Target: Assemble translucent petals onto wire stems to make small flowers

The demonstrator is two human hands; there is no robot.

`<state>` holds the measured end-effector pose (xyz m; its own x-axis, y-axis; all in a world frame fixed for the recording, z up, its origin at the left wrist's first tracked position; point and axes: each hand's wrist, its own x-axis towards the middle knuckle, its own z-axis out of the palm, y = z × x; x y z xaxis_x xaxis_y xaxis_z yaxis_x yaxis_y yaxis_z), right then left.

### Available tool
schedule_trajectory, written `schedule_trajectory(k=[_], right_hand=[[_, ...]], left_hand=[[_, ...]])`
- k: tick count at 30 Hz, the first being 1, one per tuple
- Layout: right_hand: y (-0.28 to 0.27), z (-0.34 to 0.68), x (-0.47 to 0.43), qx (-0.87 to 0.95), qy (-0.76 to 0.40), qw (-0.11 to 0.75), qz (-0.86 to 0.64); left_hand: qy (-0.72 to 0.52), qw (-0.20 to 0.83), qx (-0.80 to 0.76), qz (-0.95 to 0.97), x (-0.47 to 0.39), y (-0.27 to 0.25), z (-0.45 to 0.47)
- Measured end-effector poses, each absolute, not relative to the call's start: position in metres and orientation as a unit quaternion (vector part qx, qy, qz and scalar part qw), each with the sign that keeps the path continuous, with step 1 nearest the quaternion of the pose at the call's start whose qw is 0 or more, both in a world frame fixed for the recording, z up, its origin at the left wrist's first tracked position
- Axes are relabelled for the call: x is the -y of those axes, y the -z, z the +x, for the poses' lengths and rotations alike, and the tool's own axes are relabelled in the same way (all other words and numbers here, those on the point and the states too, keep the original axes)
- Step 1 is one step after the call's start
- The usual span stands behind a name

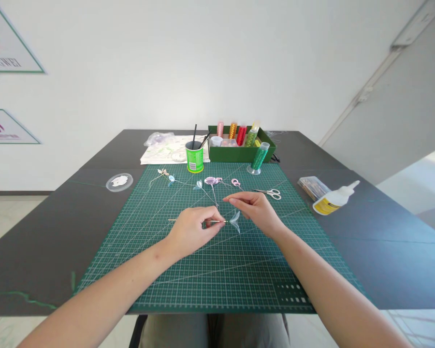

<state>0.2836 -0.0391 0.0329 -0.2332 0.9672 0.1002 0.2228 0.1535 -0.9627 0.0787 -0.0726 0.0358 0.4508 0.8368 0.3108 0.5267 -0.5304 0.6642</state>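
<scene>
1. The left hand [195,229] is grasping a thin stick [171,220], pinching it between thumb and fingers just above the mat's middle.
2. The stick is running roughly level through this grip: its plain end is poking out on the left of the hand, its other end just past the fingertips on the right.
3. The pale blue petal piece [235,221] is sitting at that right end, outside the grip and just beside the left fingertips, its two translucent lobes spreading apart, one up and one down.
4. The right hand [258,212] is hovering above and to the right of the petal piece, its thumb and index finger drawing together at the tips; whether they are grasping a fine thread, I cannot tell.
5. Beyond the hands, a purple petal piece [210,180], a pink ring-shaped piece [235,182] and smaller blue pieces [199,184] are lying on the green cutting mat [203,285].
6. White-handled scissors [274,194] are resting near the right hand, on its far side.
7. A green thread spool [260,157] is standing at the mat's far edge, in front of the green box [228,154], while a glue bottle [333,199] is lying to the right, off the mat.
</scene>
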Motion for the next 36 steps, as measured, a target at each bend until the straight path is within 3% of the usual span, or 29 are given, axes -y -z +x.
schedule_trajectory(k=[10, 36], right_hand=[[-0.0301, 0.2863, 0.0358, 0.584, -0.565, 0.368, -0.453], [-0.0253, 0.2861, 0.0334, 0.594, -0.572, 0.35, -0.444]], left_hand=[[-0.343, 0.207, -0.413, 0.818, 0.0762, -0.0388, 0.0796], [-0.371, 0.235, -0.444, 0.781, 0.0775, -0.0457, 0.0823]])
